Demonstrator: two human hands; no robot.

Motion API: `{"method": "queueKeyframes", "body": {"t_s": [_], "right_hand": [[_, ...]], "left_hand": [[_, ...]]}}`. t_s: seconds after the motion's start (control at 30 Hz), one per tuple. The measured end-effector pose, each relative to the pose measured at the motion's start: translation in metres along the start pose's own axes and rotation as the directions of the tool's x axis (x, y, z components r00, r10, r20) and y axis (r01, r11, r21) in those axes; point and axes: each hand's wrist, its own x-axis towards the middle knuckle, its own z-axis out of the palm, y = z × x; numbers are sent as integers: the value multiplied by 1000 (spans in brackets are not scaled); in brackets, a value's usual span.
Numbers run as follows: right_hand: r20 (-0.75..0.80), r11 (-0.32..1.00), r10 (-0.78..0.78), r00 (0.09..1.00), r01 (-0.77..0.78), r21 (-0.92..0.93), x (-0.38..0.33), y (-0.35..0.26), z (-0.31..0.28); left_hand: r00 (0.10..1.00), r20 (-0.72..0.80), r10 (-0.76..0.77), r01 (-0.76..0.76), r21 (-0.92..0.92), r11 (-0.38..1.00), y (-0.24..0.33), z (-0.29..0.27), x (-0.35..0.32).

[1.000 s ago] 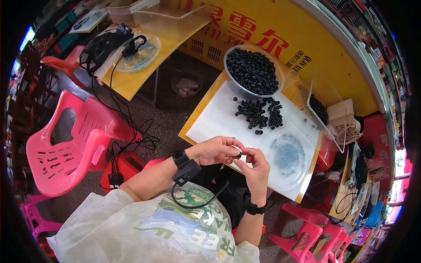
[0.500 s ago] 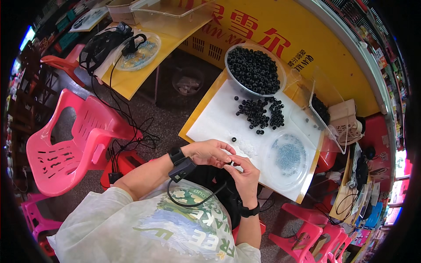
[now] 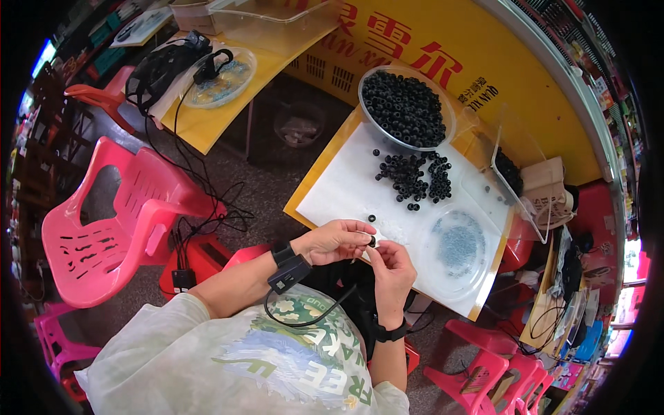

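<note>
At the table's near edge, my left hand (image 3: 336, 242) pinches a small black bead (image 3: 373, 241) between thumb and forefinger. My right hand (image 3: 391, 268) meets it from the right, thumb and finger pressed together beside the bead; whatever they pinch is too small to make out. Just beyond the fingertips one loose black bead (image 3: 372, 218) lies on the white sheet (image 3: 332, 187). Farther off is a scattered heap of black beads (image 3: 408, 178). A shallow clear dish (image 3: 477, 287) to the right holds tiny pale blue pieces (image 3: 458, 242).
A clear round tub (image 3: 452, 119) full of black beads stands at the table's far side. Behind it is a yellow panel (image 3: 532, 97). To the left are a pink chair (image 3: 97, 228) and black cables (image 3: 207, 194) on the floor. A clear bin (image 3: 532, 221) stands at the right.
Both hands have moved slightly toward the table. My fingertips have parted a little, so the black bead between them shows more plainly.
</note>
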Motion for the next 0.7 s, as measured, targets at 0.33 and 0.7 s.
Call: {"method": "queueKeyframes", "body": {"t_s": [0.33, 0.7], "right_hand": [[-90, 962, -263, 961, 253, -105, 1, 14, 11], [28, 877, -410, 912, 402, -262, 3, 14, 4]], "left_hand": [[996, -31, 82, -82, 8, 997, -5, 0, 5], [999, -17, 39, -38, 17, 999, -3, -6, 3]]}}
